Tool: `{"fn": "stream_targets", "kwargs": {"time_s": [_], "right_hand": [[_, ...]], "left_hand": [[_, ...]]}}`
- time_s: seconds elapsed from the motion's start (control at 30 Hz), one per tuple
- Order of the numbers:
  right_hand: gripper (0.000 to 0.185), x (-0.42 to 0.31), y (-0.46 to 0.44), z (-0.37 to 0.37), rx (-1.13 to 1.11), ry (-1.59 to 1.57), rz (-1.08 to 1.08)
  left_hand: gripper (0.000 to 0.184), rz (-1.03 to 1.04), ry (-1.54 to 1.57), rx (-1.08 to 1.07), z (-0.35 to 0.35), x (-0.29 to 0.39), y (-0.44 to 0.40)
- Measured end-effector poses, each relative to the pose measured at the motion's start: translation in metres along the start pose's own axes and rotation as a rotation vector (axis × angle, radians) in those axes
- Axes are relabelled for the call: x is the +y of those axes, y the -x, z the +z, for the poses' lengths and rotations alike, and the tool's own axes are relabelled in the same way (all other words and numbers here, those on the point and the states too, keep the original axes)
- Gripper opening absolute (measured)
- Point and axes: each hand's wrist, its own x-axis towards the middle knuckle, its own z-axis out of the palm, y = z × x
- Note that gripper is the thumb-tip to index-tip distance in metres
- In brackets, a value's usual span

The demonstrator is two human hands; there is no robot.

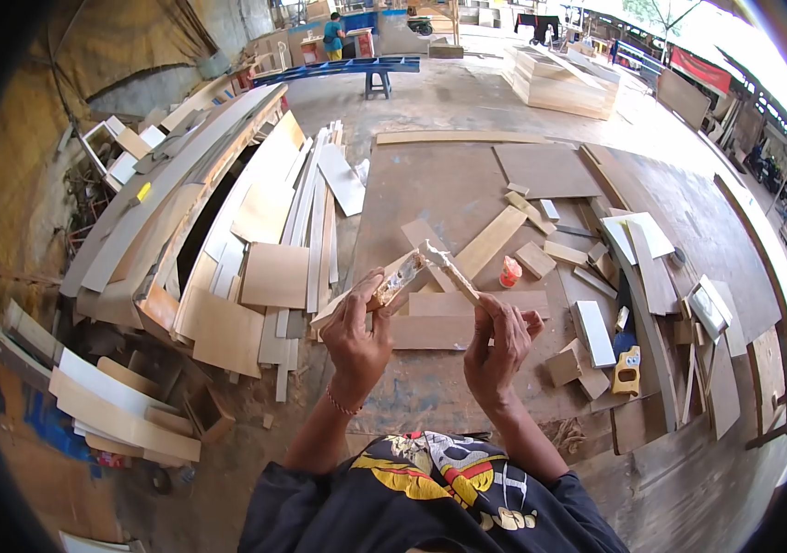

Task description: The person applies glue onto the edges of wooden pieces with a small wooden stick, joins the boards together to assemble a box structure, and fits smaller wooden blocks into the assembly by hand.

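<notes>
My left hand (359, 332) is closed around a short wooden piece (401, 278), whose upturned face is smeared with a whitish, glue-like paste. Pinched in the fingers of my right hand (498, 346) is a thin wooden stick (453, 275) with white paste along its upper end. The stick's tip meets or nearly meets the far end of the wooden piece; whether they touch I cannot tell. Beyond my right hand stands a small orange-red cup (510, 271) on the work board (416, 184). Flat wooden offcuts (490, 241) lie beneath and behind both hands.
To the right lie a yellow-handled saw (627, 370), a white block (594, 334) and several loose boards. Long panels (269, 203) are stacked on the left. Further off are a large wooden box (559, 85), a blue ladder-like frame (338, 69) and a person (333, 37).
</notes>
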Motion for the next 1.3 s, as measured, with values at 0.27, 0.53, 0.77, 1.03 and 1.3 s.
{"fn": "stream_targets", "kwargs": {"time_s": [0.27,0.53,0.77,1.03,1.3], "right_hand": [[0.013,0.000,0.003,-0.001,-0.061,0.069,-0.011],[0.012,0.000,0.006,-0.004,-0.033,-0.078,0.013],[0.013,0.000,0.001,-0.001,-0.062,-0.006,0.041],[0.012,-0.002,0.005,0.004,-0.056,-0.005,0.021],[0.016,-0.016,0.008,-0.003,-0.099,-0.073,-0.058]], "left_hand": [[0.024,-0.013,0.003,0.003,0.002,-0.002,0.001],[0.024,-0.037,0.034,0.004,0.000,-0.001,-0.001],[0.024,-0.032,0.024,-0.008,0.005,-0.003,0.000],[0.023,-0.014,-0.013,-0.019,0.004,-0.006,-0.003],[0.021,-0.005,-0.011,-0.010,0.006,-0.009,-0.005]]}}
